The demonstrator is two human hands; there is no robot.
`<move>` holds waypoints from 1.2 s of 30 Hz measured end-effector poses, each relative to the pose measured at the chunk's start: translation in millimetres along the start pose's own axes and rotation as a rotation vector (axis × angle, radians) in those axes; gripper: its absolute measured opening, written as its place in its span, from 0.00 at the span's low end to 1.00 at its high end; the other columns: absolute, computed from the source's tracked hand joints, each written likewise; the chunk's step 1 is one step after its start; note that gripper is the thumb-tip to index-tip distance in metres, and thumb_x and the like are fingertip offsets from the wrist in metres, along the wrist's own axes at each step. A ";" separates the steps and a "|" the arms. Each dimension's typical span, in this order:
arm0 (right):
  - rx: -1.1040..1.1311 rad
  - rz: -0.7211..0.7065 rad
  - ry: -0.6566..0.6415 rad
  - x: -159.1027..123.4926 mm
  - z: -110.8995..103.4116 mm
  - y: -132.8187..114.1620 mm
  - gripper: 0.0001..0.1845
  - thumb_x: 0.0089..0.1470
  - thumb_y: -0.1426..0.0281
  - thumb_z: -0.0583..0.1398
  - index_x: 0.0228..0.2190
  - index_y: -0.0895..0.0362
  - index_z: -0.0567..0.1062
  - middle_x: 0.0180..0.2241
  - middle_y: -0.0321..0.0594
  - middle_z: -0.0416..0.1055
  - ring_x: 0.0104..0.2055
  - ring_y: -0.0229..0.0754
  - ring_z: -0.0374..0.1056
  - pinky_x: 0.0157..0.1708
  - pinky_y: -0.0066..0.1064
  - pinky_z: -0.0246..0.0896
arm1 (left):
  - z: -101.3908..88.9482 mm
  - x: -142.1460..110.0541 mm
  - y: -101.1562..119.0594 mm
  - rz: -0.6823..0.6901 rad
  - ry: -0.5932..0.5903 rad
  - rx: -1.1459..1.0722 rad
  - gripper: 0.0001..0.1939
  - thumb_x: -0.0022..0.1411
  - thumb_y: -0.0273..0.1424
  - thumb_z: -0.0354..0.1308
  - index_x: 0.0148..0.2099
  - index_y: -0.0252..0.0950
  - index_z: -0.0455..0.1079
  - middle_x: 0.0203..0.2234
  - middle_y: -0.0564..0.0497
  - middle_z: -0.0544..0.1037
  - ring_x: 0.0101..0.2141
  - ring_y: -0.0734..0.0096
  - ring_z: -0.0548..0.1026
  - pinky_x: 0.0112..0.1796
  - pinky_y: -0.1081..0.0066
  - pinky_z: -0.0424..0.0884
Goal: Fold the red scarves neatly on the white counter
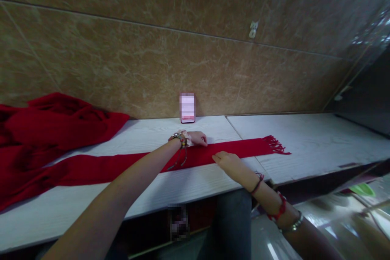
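A long red scarf (250,148) lies in a folded strip across the white wood-grain surface, its fringe spread out at the right end. At the far edge of the strip my left hand (198,138) has its fingers curled down on the cloth; the fingertips are partly hidden. My right hand (230,165) is at the near edge, a little further right, with fingers pressed together on the scarf and the thumb hidden. Bracelets circle both wrists, and dark cords from the left one hang over the cloth.
A heap of red cloth (61,124) lies at the left end, against the brown tiled wall (137,61). Leaning there is a phone-like device (187,107) with a blurred screen. A seam divides the white tabletop (304,134). Wall socket (253,29) above; green bowl-like object (362,189) lower right.
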State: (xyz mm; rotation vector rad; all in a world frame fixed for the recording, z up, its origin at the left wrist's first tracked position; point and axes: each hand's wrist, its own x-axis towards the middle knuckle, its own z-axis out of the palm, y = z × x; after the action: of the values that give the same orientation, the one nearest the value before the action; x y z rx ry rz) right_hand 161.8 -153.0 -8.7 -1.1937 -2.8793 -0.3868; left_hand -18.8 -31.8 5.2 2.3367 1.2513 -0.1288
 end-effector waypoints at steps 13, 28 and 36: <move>-0.013 0.122 0.017 -4.8 5.6 8.3 0.13 0.55 0.79 0.51 0.39 0.60 0.72 0.40 0.48 0.71 0.41 0.44 0.66 0.38 0.33 0.64 | 3.0 24.2 19.4 0.007 -0.004 -0.068 0.13 0.50 0.35 0.57 0.36 0.33 0.73 0.29 0.53 0.76 0.30 0.73 0.69 0.30 0.79 0.61; -0.005 0.101 0.127 -10.0 19.6 12.6 0.14 0.55 0.76 0.52 0.43 0.60 0.70 0.43 0.48 0.71 0.42 0.43 0.67 0.41 0.33 0.63 | 3.4 28.8 26.7 -0.021 -0.011 -0.309 0.16 0.49 0.29 0.52 0.41 0.32 0.70 0.22 0.55 0.71 0.24 0.77 0.66 0.24 0.79 0.59; -0.021 0.170 -0.028 -17.2 6.4 29.6 0.17 0.53 0.82 0.50 0.43 0.61 0.71 0.44 0.51 0.71 0.44 0.44 0.68 0.41 0.32 0.64 | 4.4 37.9 37.7 -0.040 0.009 -0.286 0.16 0.52 0.29 0.55 0.44 0.31 0.70 0.25 0.53 0.74 0.27 0.75 0.70 0.27 0.78 0.63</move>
State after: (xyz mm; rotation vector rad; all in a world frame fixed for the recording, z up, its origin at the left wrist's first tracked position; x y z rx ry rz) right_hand 195.2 -143.3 -9.9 -1.4440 -2.7744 -0.4001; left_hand 34.0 -22.6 3.8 2.0704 1.2333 0.0451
